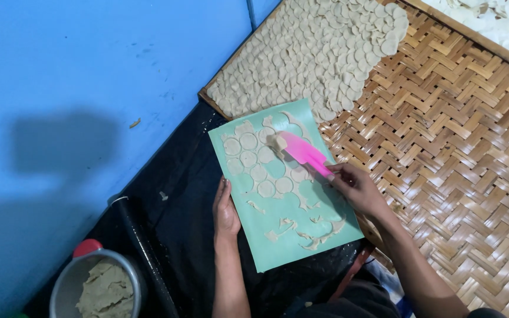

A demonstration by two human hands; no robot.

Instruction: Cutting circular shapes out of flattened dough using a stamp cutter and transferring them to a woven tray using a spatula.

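Observation:
A light green mat lies tilted, its far end on the woven tray. Several thin round dough discs and ragged dough scraps stick to it. My left hand presses flat on the mat's left edge. My right hand grips the handle of a pink spatula. The spatula's blade reaches up and left, and a lump of dough sits at its tip among the discs.
A woven bamboo tray fills the right side, with many dough discs laid overlapping at its far end. A metal pot of dough stands at the lower left beside a black rolling pin. The blue wall is on the left.

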